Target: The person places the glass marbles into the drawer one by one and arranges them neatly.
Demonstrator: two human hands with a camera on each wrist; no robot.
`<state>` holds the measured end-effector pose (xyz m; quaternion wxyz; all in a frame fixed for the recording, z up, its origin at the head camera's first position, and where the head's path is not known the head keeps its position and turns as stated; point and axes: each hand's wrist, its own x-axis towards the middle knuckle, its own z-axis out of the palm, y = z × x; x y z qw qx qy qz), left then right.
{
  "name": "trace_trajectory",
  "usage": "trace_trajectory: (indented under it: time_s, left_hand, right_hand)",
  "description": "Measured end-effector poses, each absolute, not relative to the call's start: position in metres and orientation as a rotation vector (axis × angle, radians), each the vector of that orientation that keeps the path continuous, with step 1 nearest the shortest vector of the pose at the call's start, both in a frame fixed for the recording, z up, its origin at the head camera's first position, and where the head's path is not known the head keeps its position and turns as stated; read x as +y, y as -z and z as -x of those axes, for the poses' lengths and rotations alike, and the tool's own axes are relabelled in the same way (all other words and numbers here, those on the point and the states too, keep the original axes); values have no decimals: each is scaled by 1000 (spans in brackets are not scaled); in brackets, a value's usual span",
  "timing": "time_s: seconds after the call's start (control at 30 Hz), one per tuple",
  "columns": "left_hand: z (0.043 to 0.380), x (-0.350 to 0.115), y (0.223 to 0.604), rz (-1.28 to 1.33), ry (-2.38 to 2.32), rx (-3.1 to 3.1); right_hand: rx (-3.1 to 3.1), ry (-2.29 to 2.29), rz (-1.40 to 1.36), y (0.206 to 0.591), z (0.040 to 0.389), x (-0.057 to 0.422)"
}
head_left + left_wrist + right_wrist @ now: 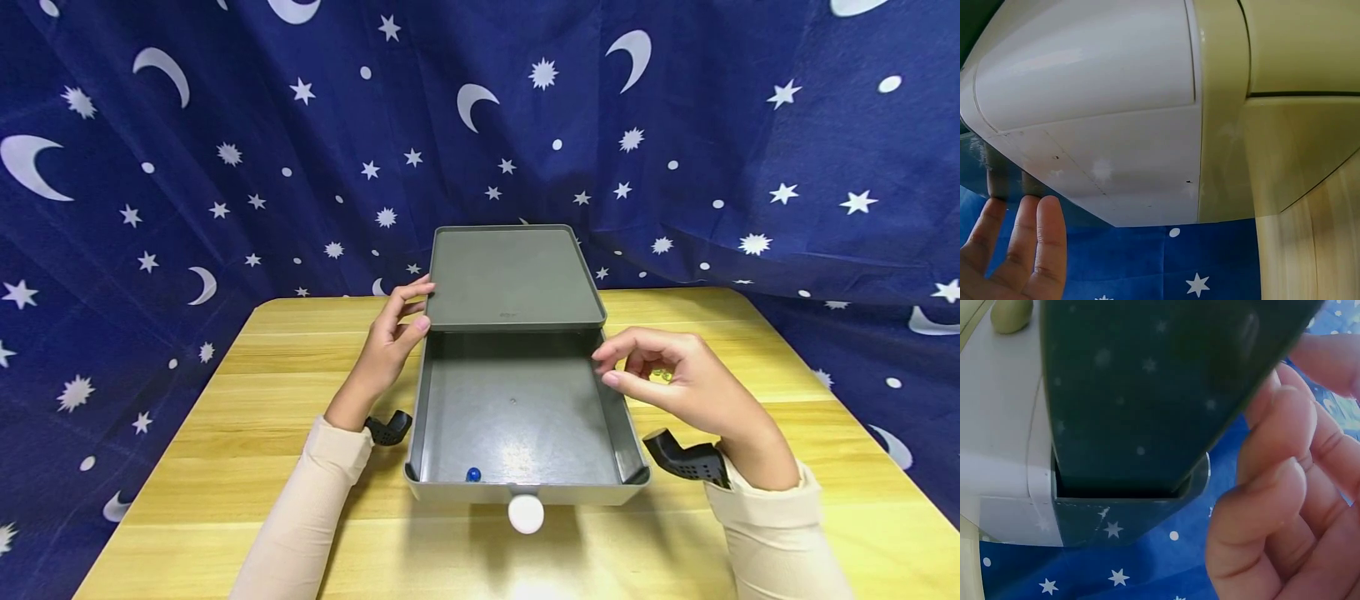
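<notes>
A grey drawer unit (517, 275) stands on the table with its drawer (517, 400) pulled out toward me. Inside the drawer, at the front left, lies a small blue ball (473, 474). My left hand (386, 346) rests against the unit's left side, fingers fairly straight and thumb near the top edge. Over the drawer's right wall hovers my right hand (667, 375), its fingers loosely bent and the thumb apart from them. Something small and yellow-green (662, 375) shows through the gap in that hand; whether it touches the hand I cannot tell.
A round white knob (526, 514) sticks out from the drawer front. The wooden table (285, 400) extends to both sides. Behind it hangs a blue curtain (420, 108) with white moons and stars. Both wrists carry black camera mounts (686, 458).
</notes>
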<state>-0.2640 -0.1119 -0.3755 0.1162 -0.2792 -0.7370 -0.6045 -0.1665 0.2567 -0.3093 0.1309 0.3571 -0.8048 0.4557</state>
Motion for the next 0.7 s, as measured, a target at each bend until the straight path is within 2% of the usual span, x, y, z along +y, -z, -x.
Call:
trace_trajectory:
  time_s: [0.7]
  left_hand:
    - [264,-112,375,822,1767,-2165]
  right_hand:
    - [-2161,-1664,-1022,311,174,287]
